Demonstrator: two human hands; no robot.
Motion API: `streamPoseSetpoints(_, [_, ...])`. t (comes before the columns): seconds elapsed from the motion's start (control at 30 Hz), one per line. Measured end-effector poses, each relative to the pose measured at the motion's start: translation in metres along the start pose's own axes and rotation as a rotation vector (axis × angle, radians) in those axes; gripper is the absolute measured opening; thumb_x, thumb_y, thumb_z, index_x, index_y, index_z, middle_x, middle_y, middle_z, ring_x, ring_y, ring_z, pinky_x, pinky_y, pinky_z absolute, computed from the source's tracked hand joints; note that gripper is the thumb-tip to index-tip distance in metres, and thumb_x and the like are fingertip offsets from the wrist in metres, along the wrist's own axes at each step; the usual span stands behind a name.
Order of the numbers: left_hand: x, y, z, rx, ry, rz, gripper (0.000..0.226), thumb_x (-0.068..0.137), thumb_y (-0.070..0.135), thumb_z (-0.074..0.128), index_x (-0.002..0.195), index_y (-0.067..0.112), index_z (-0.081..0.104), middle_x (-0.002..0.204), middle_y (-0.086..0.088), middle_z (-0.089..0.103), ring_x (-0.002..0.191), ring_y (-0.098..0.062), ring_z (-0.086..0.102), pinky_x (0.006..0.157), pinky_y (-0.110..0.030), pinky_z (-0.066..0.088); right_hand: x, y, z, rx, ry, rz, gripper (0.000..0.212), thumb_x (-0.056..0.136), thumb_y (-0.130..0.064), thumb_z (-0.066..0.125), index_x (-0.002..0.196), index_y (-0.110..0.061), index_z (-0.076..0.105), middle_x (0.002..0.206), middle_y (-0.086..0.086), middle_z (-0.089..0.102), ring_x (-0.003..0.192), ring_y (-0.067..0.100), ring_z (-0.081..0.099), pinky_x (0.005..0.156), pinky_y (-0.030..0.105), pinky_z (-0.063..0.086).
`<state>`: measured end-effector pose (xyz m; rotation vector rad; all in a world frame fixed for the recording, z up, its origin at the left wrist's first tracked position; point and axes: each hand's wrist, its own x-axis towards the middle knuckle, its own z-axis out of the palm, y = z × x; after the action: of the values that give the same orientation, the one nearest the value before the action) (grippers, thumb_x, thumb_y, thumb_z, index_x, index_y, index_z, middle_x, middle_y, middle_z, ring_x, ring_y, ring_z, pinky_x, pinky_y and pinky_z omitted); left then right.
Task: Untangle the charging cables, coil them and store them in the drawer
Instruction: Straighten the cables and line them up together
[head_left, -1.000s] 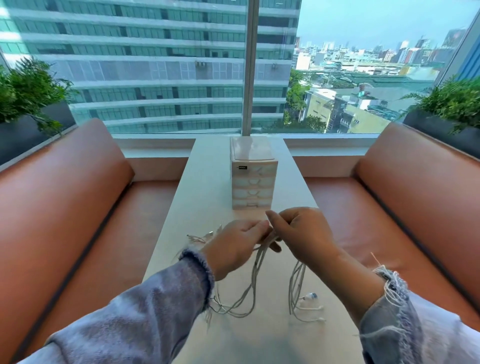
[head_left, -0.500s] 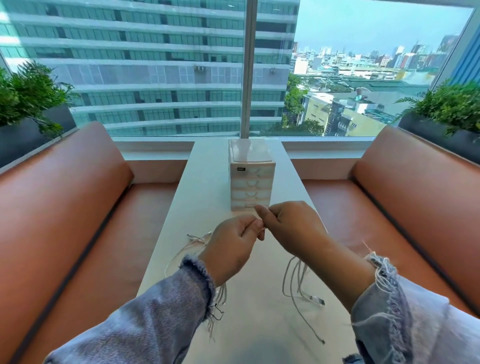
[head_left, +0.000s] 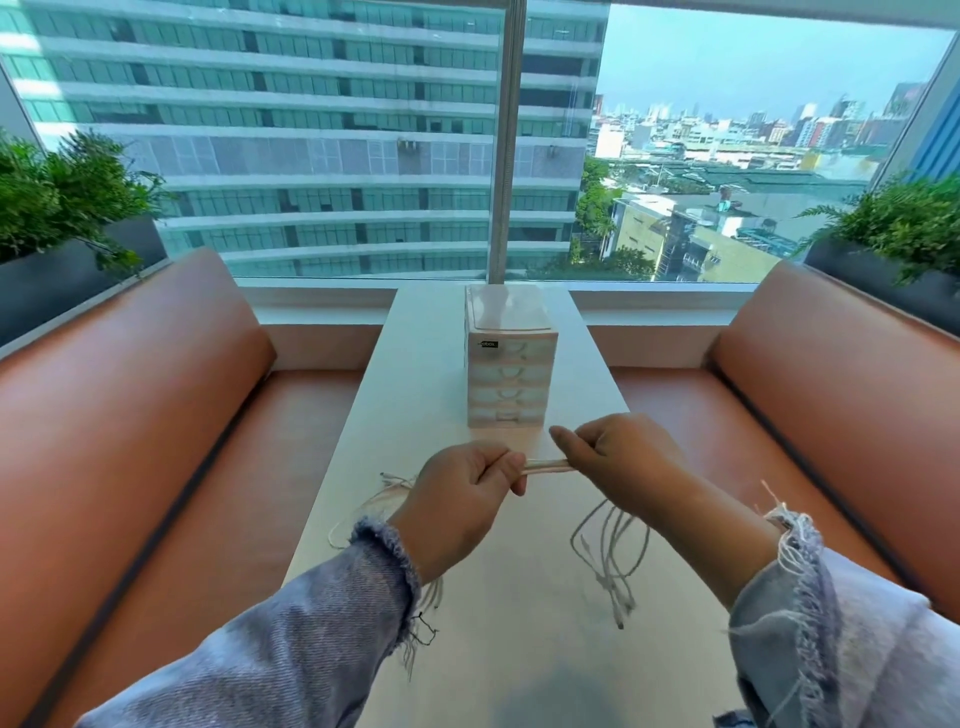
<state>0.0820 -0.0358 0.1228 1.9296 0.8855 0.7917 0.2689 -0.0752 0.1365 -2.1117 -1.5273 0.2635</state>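
A bundle of white charging cables (head_left: 549, 466) is stretched taut between my two hands above the white table (head_left: 524, 613). My left hand (head_left: 460, 499) grips one end of the bundle in a fist. My right hand (head_left: 621, 462) grips the other end, and several loops and plug ends hang down below it onto the table. More cable lies loose to the left of my left hand. A small white drawer unit (head_left: 511, 358) with several shut drawers stands on the table just beyond my hands.
Brown leather benches (head_left: 130, 415) flank the narrow table on both sides. A window with a sill closes the far end. Planters with green plants (head_left: 57, 208) sit behind each bench back.
My hands have lifted slightly and pulled apart, so a short taut stretch of cable now shows between them. The hanging loops under my right hand have risen off the table.
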Motion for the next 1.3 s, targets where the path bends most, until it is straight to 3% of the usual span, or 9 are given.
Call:
streamPoseSetpoints(0.1, [0.000, -0.001, -0.006, -0.080, 0.015, -0.014, 0.033, 0.097, 0.026, 0.050, 0.065, 0.019, 0.059, 0.056, -0.004, 0.038, 0.050, -0.014, 0.033, 0.047, -0.020, 0.030, 0.005, 0.009, -0.001, 0.111, -0.052, 0.025, 0.059, 0.089, -0.057, 0.050, 0.049, -0.016, 0.039, 0.042, -0.005, 0.035, 0.037, 0.009, 0.031, 0.046, 0.025, 0.028])
streamPoseSetpoints(0.23, [-0.004, -0.001, -0.005, -0.059, 0.010, -0.015, 0.034, 0.097, 0.025, 0.050, 0.064, 0.019, 0.058, 0.052, 0.002, 0.036, 0.044, -0.009, 0.030, 0.044, -0.019, 0.028, 0.005, 0.010, -0.003, -0.004, 0.018, 0.039, 0.059, 0.093, -0.053, 0.044, 0.048, -0.014, 0.038, 0.042, -0.002, 0.036, 0.042, 0.011, 0.034, 0.047, 0.027, 0.026])
streamPoseSetpoints(0.33, [-0.004, -0.004, -0.008, -0.127, 0.023, -0.042, 0.034, 0.097, 0.024, 0.050, 0.065, 0.018, 0.059, 0.050, 0.004, 0.035, 0.044, -0.009, 0.028, 0.043, -0.020, 0.026, 0.007, 0.013, -0.004, 0.060, -0.004, 0.024, 0.059, 0.090, -0.055, 0.049, 0.050, -0.015, 0.033, 0.041, -0.005, 0.027, 0.038, 0.011, 0.027, 0.047, 0.027, 0.024])
streamPoseSetpoints(0.47, [-0.008, -0.004, -0.008, -0.079, 0.012, -0.014, 0.034, 0.096, 0.025, 0.051, 0.064, 0.020, 0.059, 0.055, -0.003, 0.037, 0.043, -0.009, 0.028, 0.043, -0.018, 0.027, 0.005, 0.016, -0.006, 0.029, -0.002, 0.027, 0.055, 0.093, -0.047, 0.048, 0.051, -0.014, 0.039, 0.043, -0.003, 0.029, 0.041, 0.011, 0.029, 0.051, 0.030, 0.028])
streamPoseSetpoints(0.6, [-0.007, -0.003, -0.011, -0.096, 0.028, -0.015, 0.036, 0.096, 0.025, 0.051, 0.062, 0.021, 0.059, 0.055, -0.002, 0.038, 0.047, -0.013, 0.031, 0.045, -0.020, 0.028, 0.008, 0.022, -0.007, 0.163, -0.010, 0.004, 0.056, 0.091, -0.047, 0.054, 0.051, -0.017, 0.028, 0.047, -0.003, 0.024, 0.041, 0.010, 0.021, 0.049, 0.027, 0.021])
streamPoseSetpoints(0.77, [-0.007, -0.003, -0.012, -0.099, 0.037, -0.009, 0.034, 0.097, 0.025, 0.051, 0.064, 0.019, 0.059, 0.053, -0.001, 0.036, 0.044, -0.010, 0.028, 0.043, -0.018, 0.026, 0.013, 0.029, -0.006, 0.189, -0.027, 0.029, 0.057, 0.090, -0.047, 0.055, 0.047, -0.017, 0.032, 0.042, -0.007, 0.030, 0.038, 0.010, 0.025, 0.046, 0.024, 0.026])
streamPoseSetpoints(0.9, [-0.006, -0.004, -0.015, -0.072, 0.034, 0.013, 0.035, 0.097, 0.025, 0.051, 0.063, 0.019, 0.058, 0.050, 0.004, 0.035, 0.042, -0.009, 0.027, 0.042, -0.019, 0.025, 0.019, 0.046, -0.005, 0.184, -0.060, 0.029, 0.055, 0.091, -0.041, 0.054, 0.049, -0.018, 0.027, 0.048, -0.001, 0.023, 0.044, 0.014, 0.021, 0.053, 0.028, 0.022])
streamPoseSetpoints(1.1, [-0.005, -0.008, -0.018, -0.099, 0.052, 0.027, 0.033, 0.084, 0.042, 0.048, 0.064, 0.018, 0.061, 0.050, 0.002, 0.035, 0.048, -0.014, 0.030, 0.044, -0.021, 0.027, 0.017, 0.061, -0.011, 0.113, -0.031, 0.066, 0.057, 0.092, -0.042, 0.053, 0.047, -0.018, 0.028, 0.042, -0.008, 0.024, 0.042, 0.012, 0.022, 0.052, 0.029, 0.022])
streamPoseSetpoints(1.3, [-0.006, -0.017, -0.023, -0.114, 0.051, 0.011, 0.031, 0.083, 0.043, 0.048, 0.063, 0.024, 0.061, 0.049, 0.008, 0.036, 0.052, -0.014, 0.032, 0.050, -0.024, 0.028, 0.015, 0.065, -0.016, 0.104, 0.012, 0.083, 0.057, 0.090, -0.041, 0.056, 0.046, -0.019, 0.027, 0.044, -0.008, 0.021, 0.042, 0.011, 0.020, 0.053, 0.030, 0.020])
